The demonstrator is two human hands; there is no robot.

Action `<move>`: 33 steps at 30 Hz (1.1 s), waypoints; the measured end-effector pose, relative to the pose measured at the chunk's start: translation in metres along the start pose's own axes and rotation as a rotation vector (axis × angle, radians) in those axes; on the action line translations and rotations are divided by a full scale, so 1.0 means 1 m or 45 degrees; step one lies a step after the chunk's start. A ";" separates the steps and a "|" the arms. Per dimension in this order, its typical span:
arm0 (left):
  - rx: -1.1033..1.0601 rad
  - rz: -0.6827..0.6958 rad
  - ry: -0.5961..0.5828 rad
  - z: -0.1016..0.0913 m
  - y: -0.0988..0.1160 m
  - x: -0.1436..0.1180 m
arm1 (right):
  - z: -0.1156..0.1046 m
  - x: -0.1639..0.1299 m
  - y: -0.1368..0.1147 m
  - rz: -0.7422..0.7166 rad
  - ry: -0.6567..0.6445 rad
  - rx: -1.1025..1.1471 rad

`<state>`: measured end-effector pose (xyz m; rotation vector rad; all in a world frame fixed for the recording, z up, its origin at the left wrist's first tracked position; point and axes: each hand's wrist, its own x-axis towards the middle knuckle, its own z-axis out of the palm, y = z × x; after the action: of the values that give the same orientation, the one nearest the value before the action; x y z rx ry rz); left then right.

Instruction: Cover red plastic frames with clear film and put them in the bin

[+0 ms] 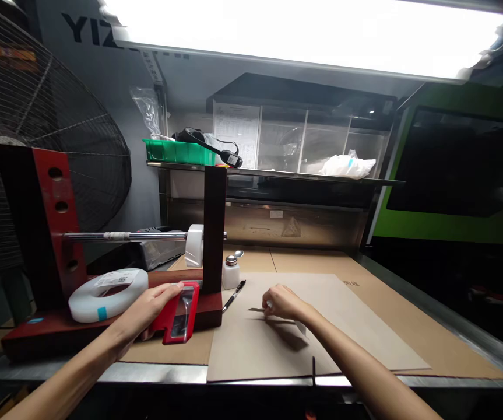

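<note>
Along the near edge of the surface (pixel 164 371), a greyish sheet (pixel 251 350) lay over brown cardboard (pixel 391 309), probably to give a clean, flat working area. The left hand (pixel 146 308) pinched a red frame with a clear window (pixel 181 315) by its upper edge, tilted just right of the large tape roll (pixel 80 303), perhaps so that the window stayed untouched. The right hand (pixel 284 302), fingers curled together above the sheet, pinched a thin, flat strip (pixel 255 310) pointing left; what it was could not be told. The large roll rested on the base of a dark red stand (pixel 214 221), whose rod carried a smaller white roll (pixel 194 245), presumably so it could turn freely. A pen (pixel 234 296) and a white bottle (pixel 231 275) stood within reach beyond. As for writing, the roll's label (pixel 118 277) was too small to read, the cardboard at right bore what looked like "回收", the far notice (pixel 236 128) was illegible, and the wall lettering (pixel 87 29) began "YIZ" before the lamp (pixel 303 35) covered it.
</note>
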<state>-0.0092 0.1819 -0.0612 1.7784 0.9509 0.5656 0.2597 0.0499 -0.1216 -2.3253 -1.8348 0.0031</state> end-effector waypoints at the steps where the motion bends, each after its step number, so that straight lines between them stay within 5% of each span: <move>1: 0.006 0.013 -0.013 0.002 0.002 -0.002 | 0.004 -0.002 0.006 0.033 -0.008 0.050; 5: 0.024 0.078 -0.059 0.008 0.006 -0.005 | 0.000 -0.003 0.005 0.092 0.130 0.296; 10: 0.093 0.182 -0.102 0.010 0.009 -0.005 | -0.033 -0.004 -0.036 -0.011 0.208 0.783; 19: 0.412 0.454 -0.167 0.011 0.018 -0.030 | -0.058 -0.008 -0.100 -0.230 -0.208 1.695; 26: 0.669 0.637 -0.041 0.005 0.017 -0.045 | -0.063 -0.016 -0.104 -0.239 -0.429 1.790; 29: 0.628 0.666 0.106 -0.005 0.012 -0.044 | -0.064 -0.017 -0.108 -0.344 -0.249 1.636; 33: 0.392 0.440 0.278 -0.019 0.008 -0.035 | -0.056 -0.011 -0.118 -0.604 0.241 1.144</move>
<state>-0.0406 0.1627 -0.0445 2.2132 0.9193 0.8841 0.1495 0.0574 -0.0512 -1.2293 -1.7283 0.4286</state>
